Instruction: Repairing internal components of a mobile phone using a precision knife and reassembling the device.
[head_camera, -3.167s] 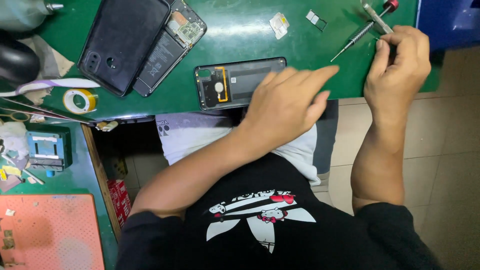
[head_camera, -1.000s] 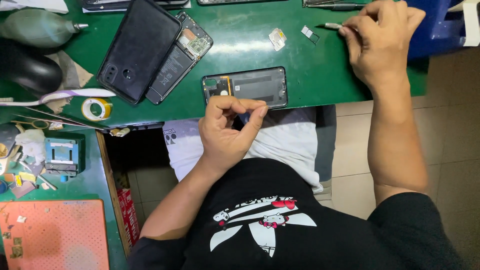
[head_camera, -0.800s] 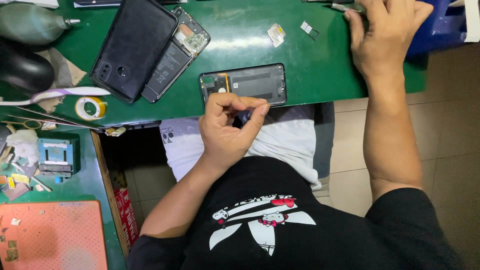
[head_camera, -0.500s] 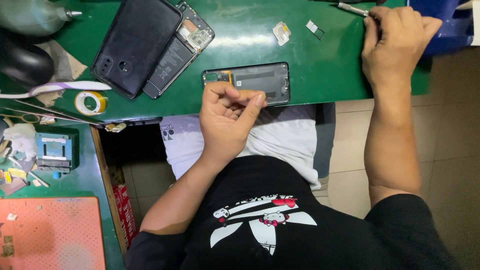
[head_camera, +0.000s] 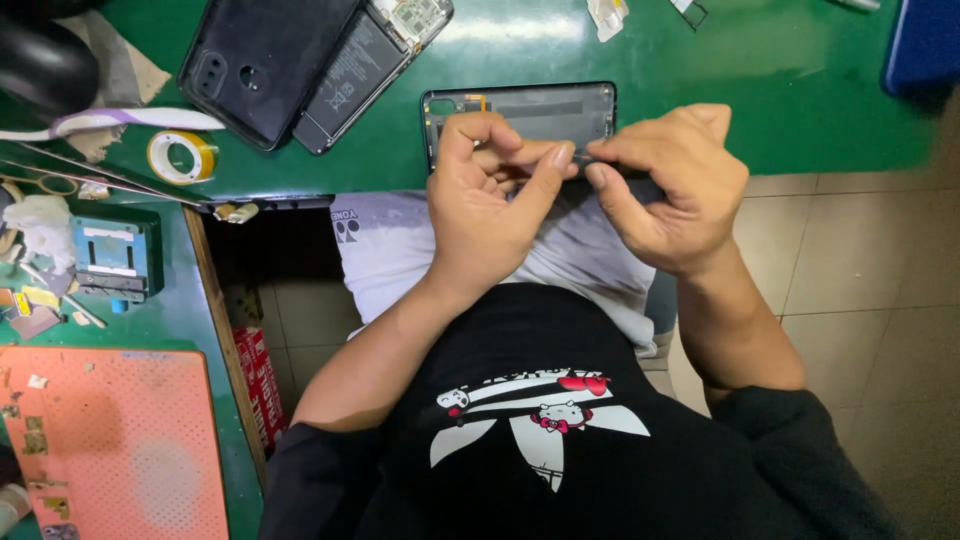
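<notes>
head view: my left hand (head_camera: 490, 205) and right hand (head_camera: 665, 190) meet at the green table's (head_camera: 760, 100) near edge, fingertips pinching a small dark part (head_camera: 585, 158) over the phone frame (head_camera: 525, 112). looks mid-fitting; next needs careful alignment.

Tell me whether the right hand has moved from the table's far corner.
Yes. The right hand has come in from the far right corner to the open phone frame, meeting the left hand.

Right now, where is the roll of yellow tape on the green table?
In the head view, the roll of yellow tape lies at the table's left, beside the black back cover, far left of both hands.
</notes>
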